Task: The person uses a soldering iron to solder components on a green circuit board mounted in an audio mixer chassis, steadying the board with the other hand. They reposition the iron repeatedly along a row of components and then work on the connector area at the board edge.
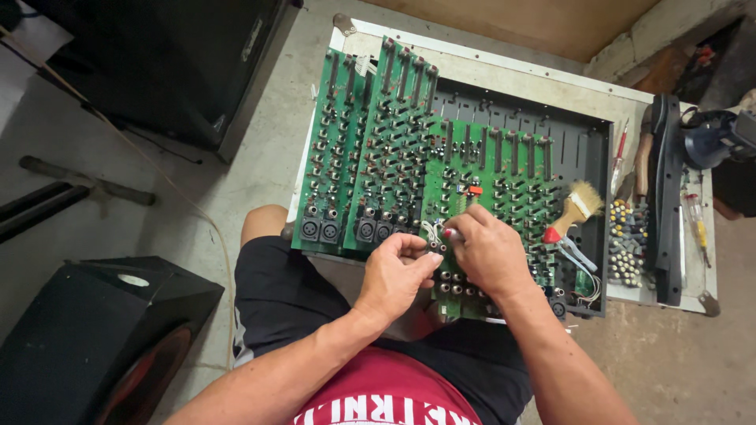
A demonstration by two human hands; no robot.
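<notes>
Several green circuit boards (pixel 378 149) studded with black parts lie over an open dark metal chassis (pixel 583 134) in front of me. My left hand (pixel 394 275) pinches a small connector with thin white wires at the near edge of the right-hand board (pixel 504 181). My right hand (pixel 488 248) rests beside it on the same board, fingers curled on a small red-tipped tool or part whose shape I cannot make out. The fingertips of both hands meet at that spot.
A paintbrush with a wooden handle (pixel 573 208) lies on the chassis at the right. Beyond it are a tray of small knobs (pixel 628 244), screwdrivers (pixel 697 224) and a long black panel (pixel 668 197). Black speaker cabinets (pixel 94 330) stand on the concrete floor at my left.
</notes>
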